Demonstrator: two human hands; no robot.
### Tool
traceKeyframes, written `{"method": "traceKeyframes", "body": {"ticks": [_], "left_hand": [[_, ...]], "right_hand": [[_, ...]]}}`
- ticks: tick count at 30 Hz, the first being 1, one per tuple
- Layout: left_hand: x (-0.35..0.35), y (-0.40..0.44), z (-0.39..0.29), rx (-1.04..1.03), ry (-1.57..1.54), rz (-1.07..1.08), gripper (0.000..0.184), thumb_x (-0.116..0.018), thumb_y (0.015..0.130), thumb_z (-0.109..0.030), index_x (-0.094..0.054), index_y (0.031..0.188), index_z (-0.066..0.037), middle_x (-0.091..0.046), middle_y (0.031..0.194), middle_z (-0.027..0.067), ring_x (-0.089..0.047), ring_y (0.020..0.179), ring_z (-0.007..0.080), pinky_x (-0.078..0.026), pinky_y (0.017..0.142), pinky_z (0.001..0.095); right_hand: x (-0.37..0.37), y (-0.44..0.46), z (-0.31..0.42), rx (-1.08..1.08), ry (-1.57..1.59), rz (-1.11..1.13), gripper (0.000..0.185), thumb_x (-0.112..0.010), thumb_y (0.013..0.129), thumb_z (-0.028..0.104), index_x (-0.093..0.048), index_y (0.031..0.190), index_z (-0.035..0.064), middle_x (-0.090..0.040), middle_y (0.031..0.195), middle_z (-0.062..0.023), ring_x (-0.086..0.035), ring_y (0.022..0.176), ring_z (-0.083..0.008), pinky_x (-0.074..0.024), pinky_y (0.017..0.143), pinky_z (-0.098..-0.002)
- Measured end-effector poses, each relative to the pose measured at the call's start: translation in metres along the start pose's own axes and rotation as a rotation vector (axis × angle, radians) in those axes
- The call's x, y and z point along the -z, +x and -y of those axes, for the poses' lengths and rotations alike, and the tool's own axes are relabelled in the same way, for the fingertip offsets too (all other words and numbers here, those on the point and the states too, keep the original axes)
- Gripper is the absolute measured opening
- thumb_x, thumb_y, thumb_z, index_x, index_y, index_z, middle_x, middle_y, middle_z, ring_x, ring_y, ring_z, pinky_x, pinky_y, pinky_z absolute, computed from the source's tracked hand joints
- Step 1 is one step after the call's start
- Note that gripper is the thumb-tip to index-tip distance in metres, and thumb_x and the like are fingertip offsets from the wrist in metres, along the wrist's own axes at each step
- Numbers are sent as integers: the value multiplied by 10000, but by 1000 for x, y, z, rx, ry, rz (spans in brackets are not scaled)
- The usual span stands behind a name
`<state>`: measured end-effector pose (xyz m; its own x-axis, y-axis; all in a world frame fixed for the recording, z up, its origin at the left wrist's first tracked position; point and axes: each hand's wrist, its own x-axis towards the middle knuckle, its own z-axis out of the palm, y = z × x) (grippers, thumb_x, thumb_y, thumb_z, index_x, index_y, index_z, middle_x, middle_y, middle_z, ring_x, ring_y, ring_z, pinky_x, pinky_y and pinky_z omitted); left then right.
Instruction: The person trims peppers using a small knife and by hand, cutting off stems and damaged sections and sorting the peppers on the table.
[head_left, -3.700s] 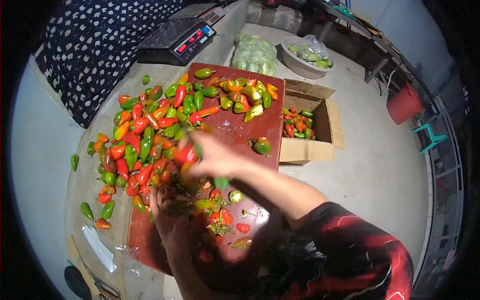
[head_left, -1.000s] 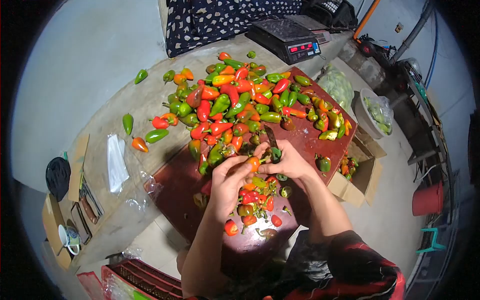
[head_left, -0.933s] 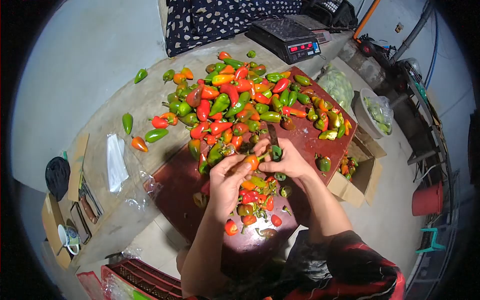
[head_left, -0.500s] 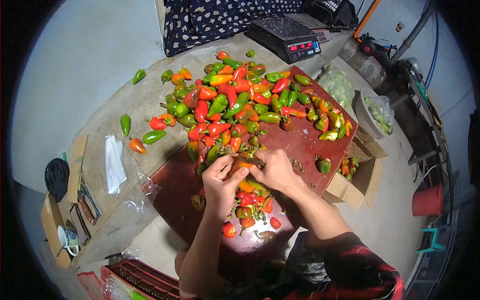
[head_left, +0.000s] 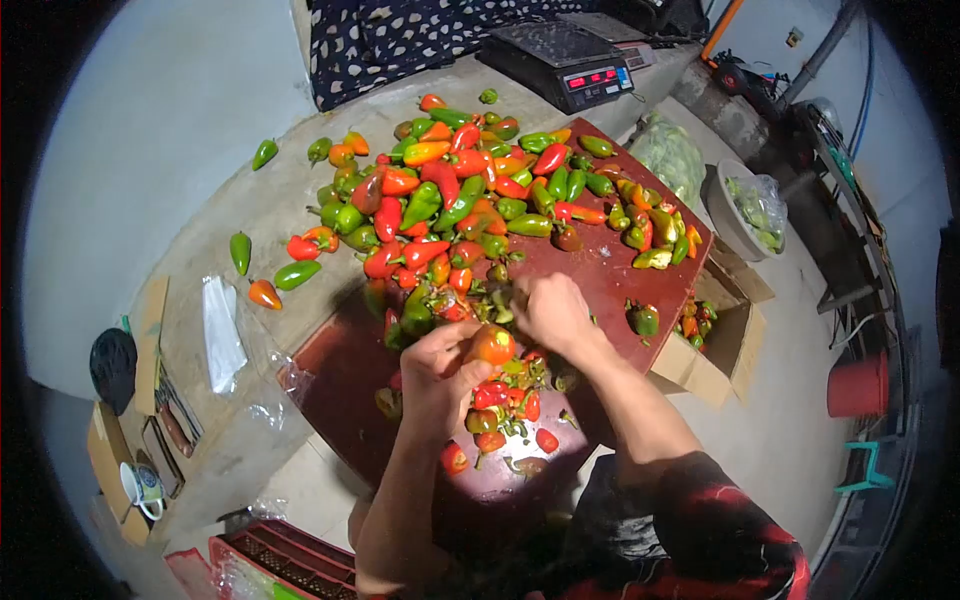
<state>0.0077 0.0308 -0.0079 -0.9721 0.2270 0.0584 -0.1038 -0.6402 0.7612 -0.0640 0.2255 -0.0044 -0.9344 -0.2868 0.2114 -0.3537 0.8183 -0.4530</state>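
My left hand (head_left: 440, 375) grips an orange-red pepper (head_left: 490, 348); a pale yellowish spot shows on its near end. To the right of it, apart from the pepper, my right hand (head_left: 556, 315) has its fingers curled over green stem scraps (head_left: 495, 305); whatever it may hold is hidden. Beyond both hands a big heap of red, green and orange peppers (head_left: 440, 190) spreads across the dark red table (head_left: 590, 285) and the concrete ledge. Below my hands lie red pepper pieces (head_left: 490, 395) and more scraps.
Damaged-looking peppers (head_left: 655, 225) are grouped at the table's right edge, above an open cardboard box (head_left: 690, 365) holding peppers. A digital scale (head_left: 560, 65) stands at the back. White plastic bags (head_left: 223, 335) lie on the ledge (head_left: 210, 250). A red crate (head_left: 290, 560) sits at lower left.
My right hand has come away from the pepper and moved a little up and right. The pepper in my left hand has turned, with its pale end now showing.
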Motion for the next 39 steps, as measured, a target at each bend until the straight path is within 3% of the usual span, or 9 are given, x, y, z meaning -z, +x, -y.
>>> {"method": "traceKeyframes", "body": {"ticks": [3, 6, 11, 14, 16, 20, 30, 36, 39], "left_hand": [[2, 5, -5, -9, -49, 43, 479, -754, 843, -24, -544, 1253, 108, -649, 1137, 138, -651, 1028, 209, -556, 889, 359], [1, 5, -11, -53, -44, 0, 591, -824, 814, -283, -551, 1196, 76, -629, 999, 106, -588, 885, 189, -467, 805, 331], [6, 5, -10, -40, -75, 12, 591, -824, 811, -327, -558, 1198, 31, -608, 1016, 93, -578, 891, 192, -467, 818, 337], [22, 10, 1, -149, -235, 28, 506, -718, 919, -222, -524, 1323, 13, -605, 1185, 106, -576, 1043, 191, -466, 893, 388], [32, 14, -1, -140, 56, -260, 440, -592, 1001, -224, -479, 1394, -60, -589, 1209, 93, -564, 1036, 190, -460, 843, 403], [39, 18, -20, -190, -300, -104, 425, -515, 1031, -180, -434, 1435, -77, -588, 1222, 77, -582, 1011, 195, -475, 785, 364], [33, 28, -15, -339, 225, -388, 424, -545, 988, -85, -454, 1399, -34, -585, 1221, 113, -602, 1035, 210, -506, 843, 342], [23, 23, -26, -219, 6, -405, 511, -596, 897, 27, -465, 1389, -29, -599, 1149, 113, -599, 1016, 186, -504, 913, 330], [17, 20, -26, -456, 572, -402, 573, -607, 870, 64, -435, 1411, -16, -606, 1114, 115, -599, 1001, 160, -496, 933, 312]], "right_hand": [[19, 14, 3, -153, -30, -24, 176, -703, 798, 169, -682, 906, 32, -664, 736, -243, -666, 739, -436, -549, 700, -521], [15, 6, 14, -132, 30, -45, 207, -713, 798, 196, -674, 901, 20, -663, 723, -243, -662, 735, -446, -549, 717, -517], [0, 6, 4, -149, 101, -11, 210, -696, 806, 192, -672, 917, 16, -659, 708, -244, -664, 736, -447, -545, 729, -526], [-2, 9, -2, -165, 128, -13, 229, -687, 812, 194, -672, 955, 17, -659, 709, -247, -663, 747, -452, -542, 743, -532], [-3, 9, -5, -174, 100, 52, 267, -683, 819, 199, -666, 1013, 16, -674, 782, -264, -660, 796, -460, -534, 771, -537], [-8, 8, -3, -104, 81, 90, 266, -680, 833, 199, -662, 1018, 8, -681, 886, -274, -656, 855, -460, -528, 801, -537], [-37, -5, 32, 72, 123, 283, 414, -736, 834, 267, -627, 1158, 33, -663, 1043, -224, -654, 960, -424, -542, 845, -489], [-44, 0, 44, -17, 24, 283, 481, -794, 768, 291, -648, 1126, 6, -661, 980, -227, -651, 935, -430, -540, 820, -494], [-42, 6, 36, -14, 63, 299, 497, -819, 724, 274, -660, 1104, -5, -653, 976, -242, -651, 910, -431, -536, 803, -490]]}}
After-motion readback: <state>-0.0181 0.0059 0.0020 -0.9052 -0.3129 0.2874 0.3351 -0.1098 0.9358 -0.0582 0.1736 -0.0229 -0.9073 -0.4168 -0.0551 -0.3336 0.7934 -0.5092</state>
